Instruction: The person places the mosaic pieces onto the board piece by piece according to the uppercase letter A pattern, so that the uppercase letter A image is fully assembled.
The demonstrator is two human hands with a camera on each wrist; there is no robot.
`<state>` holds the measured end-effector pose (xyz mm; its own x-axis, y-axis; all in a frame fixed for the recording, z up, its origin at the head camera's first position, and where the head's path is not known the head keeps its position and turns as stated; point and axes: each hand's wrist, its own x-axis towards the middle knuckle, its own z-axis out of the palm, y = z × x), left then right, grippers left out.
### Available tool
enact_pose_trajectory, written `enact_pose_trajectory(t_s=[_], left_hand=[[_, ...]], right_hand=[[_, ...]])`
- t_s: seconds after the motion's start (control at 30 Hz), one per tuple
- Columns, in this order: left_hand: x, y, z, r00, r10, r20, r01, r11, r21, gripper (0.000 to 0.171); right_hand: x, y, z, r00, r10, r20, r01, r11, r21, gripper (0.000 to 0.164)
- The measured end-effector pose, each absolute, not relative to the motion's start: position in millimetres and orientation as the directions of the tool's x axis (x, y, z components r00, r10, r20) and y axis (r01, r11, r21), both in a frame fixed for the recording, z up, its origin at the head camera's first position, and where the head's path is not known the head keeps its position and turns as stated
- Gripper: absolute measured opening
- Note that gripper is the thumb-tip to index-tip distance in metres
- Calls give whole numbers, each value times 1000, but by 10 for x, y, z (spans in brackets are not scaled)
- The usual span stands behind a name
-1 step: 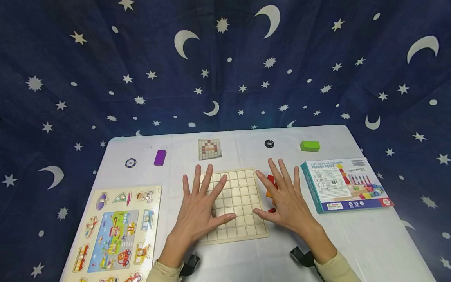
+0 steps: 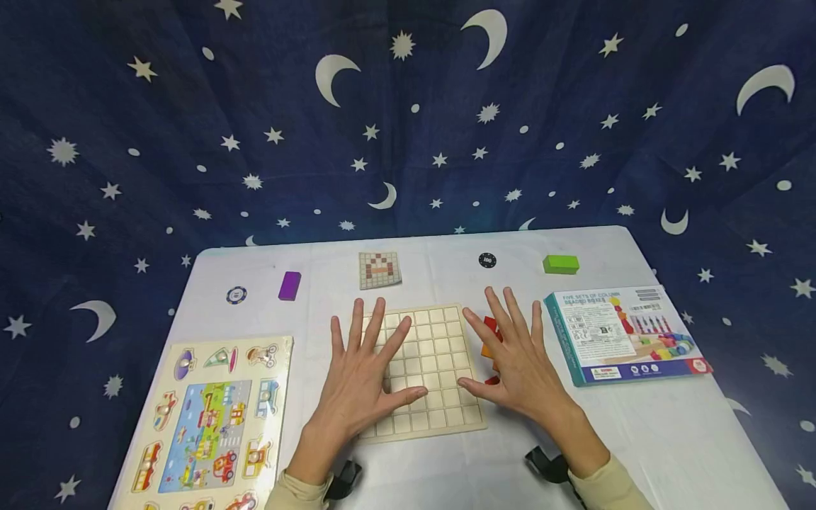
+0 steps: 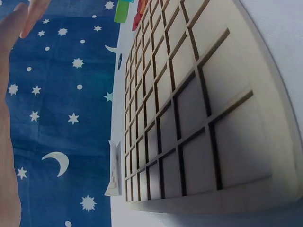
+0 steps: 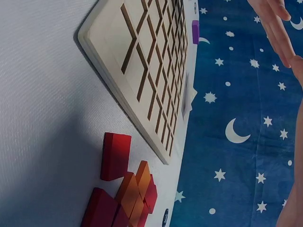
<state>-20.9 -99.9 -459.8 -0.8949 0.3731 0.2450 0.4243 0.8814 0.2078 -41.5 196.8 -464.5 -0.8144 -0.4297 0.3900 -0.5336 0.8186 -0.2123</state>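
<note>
A pale wooden grid board (image 2: 440,368) lies in the middle of the white table, its square cells bare where they show. Over its left side my left hand (image 2: 360,379) is held with fingers spread, holding nothing. My right hand (image 2: 519,368) spreads its fingers above the board's right edge, also holding nothing. Partly hidden beneath that hand are several red and orange blocks (image 2: 489,324); the right wrist view shows them as a small pile with a red block (image 4: 116,156) nearest the board. Behind the board sits a small pattern card (image 2: 380,270) with brown and orange squares.
A picture peg puzzle (image 2: 285,397) lies at the left, and a boxed bead set (image 2: 627,336) at the right. Along the back are a purple block (image 2: 290,285), a green block (image 2: 561,264), a blue-and-white chip (image 2: 236,295) and a black chip (image 2: 487,260). A starry curtain (image 2: 408,142) hangs behind.
</note>
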Motion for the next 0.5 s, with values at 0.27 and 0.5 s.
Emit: enact_pose_trajectory(t_s=[0.27,0.5], left_hand=[[-187,-1096,-4761,-898,383,218,431,867,250,107],[-98,-1336,-5013,-928,355,114,372,854,365,99]], right_hand=[[-514,2075,-4667,-866,-383,321,-469,843,-262,85],[-755,2242,-4846,-918,-280,282,-357,893,-275,51]])
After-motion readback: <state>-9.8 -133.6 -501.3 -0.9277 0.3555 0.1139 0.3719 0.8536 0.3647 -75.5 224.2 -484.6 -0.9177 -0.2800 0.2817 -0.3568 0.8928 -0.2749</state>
